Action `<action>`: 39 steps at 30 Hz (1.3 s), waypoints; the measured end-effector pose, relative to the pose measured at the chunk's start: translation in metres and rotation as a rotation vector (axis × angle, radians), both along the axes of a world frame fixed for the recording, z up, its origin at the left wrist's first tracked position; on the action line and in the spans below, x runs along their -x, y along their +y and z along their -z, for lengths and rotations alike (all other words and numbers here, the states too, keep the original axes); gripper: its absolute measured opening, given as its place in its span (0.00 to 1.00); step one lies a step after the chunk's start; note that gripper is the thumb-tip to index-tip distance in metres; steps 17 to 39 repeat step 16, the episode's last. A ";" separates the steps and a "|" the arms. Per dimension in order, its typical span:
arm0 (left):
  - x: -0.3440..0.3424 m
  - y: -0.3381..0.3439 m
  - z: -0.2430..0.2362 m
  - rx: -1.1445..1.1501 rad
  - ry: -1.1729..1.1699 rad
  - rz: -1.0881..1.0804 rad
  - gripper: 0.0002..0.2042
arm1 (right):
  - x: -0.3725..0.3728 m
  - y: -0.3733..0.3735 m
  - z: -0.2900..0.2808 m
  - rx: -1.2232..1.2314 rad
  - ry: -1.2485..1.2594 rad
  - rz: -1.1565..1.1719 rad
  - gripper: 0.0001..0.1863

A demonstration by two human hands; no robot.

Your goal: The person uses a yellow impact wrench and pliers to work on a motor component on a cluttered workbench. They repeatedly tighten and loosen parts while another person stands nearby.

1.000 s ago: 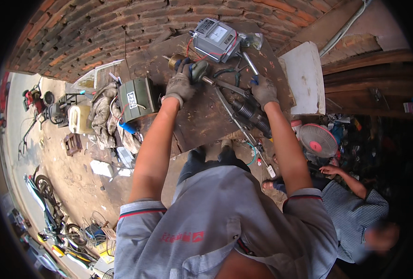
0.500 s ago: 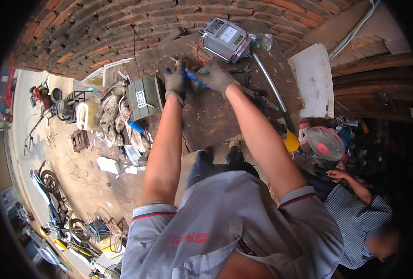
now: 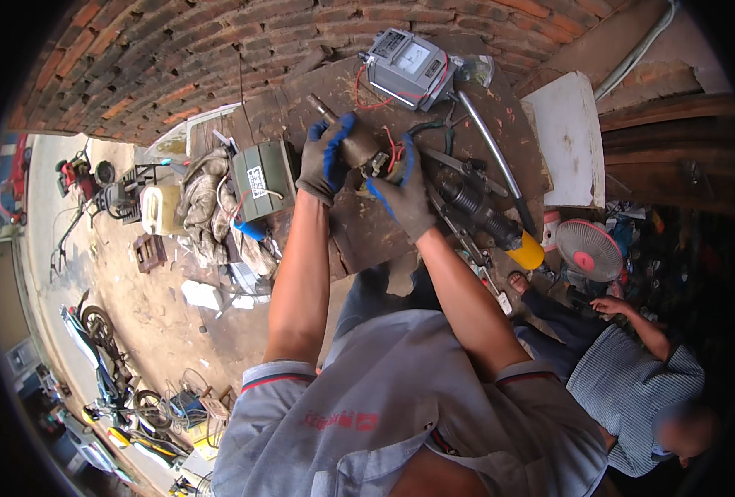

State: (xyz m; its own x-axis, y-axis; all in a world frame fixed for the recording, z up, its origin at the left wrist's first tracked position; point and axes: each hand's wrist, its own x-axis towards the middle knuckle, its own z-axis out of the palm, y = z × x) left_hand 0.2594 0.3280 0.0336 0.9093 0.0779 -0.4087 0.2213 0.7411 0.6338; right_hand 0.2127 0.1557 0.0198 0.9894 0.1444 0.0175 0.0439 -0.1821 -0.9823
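Observation:
A brown metal cylinder with a shaft (image 3: 359, 149), apparently a small electric motor, lies tilted in my hands over the wooden table. My left hand (image 3: 324, 157), in a grey glove with blue fingers, is closed round its side, the shaft pointing up and left. At the near end, by red wires and a terminal-like fitting, my right hand (image 3: 404, 197) in a matching glove is closed with thumb and fingers on the end. Some fingertips are hidden behind it. Left of my left hand stands a green metal box (image 3: 264, 178) with a white label.
A grey meter (image 3: 409, 70) with red leads stands at the table's (image 3: 301, 103) far edge. On the right lie pliers (image 3: 442, 128), a metal bar (image 3: 491, 149) and a black-and-yellow tool (image 3: 500, 224). A pink fan (image 3: 587, 248) and a seated person (image 3: 624, 381) are at right.
The cylinder, mostly hidden between my hands before, is now lifted and tilted, with its shaft and red wires showing. My right hand has moved nearer and turned to the cylinder's near end.

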 end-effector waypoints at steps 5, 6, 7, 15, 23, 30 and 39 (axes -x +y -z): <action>0.038 -0.024 -0.053 -0.412 -0.228 0.018 0.23 | 0.033 -0.027 -0.005 -0.317 0.055 -0.083 0.53; 0.047 -0.032 -0.065 -0.487 -0.281 0.010 0.25 | 0.036 -0.031 -0.004 -0.347 0.044 -0.102 0.53; 0.052 -0.033 -0.063 -0.587 -0.308 0.025 0.25 | 0.040 -0.034 -0.002 -0.376 0.032 -0.118 0.53; 0.066 -0.038 -0.058 -0.847 -0.401 0.136 0.26 | 0.105 -0.039 0.007 -0.282 0.323 -0.178 0.48; 0.063 -0.040 -0.051 -0.827 -0.360 0.148 0.25 | 0.113 -0.045 0.002 -0.234 0.393 -0.194 0.48; 0.063 -0.040 -0.051 -0.827 -0.360 0.148 0.25 | 0.113 -0.045 0.002 -0.234 0.393 -0.194 0.48; 0.063 -0.040 -0.051 -0.827 -0.360 0.148 0.25 | 0.113 -0.045 0.002 -0.234 0.393 -0.194 0.48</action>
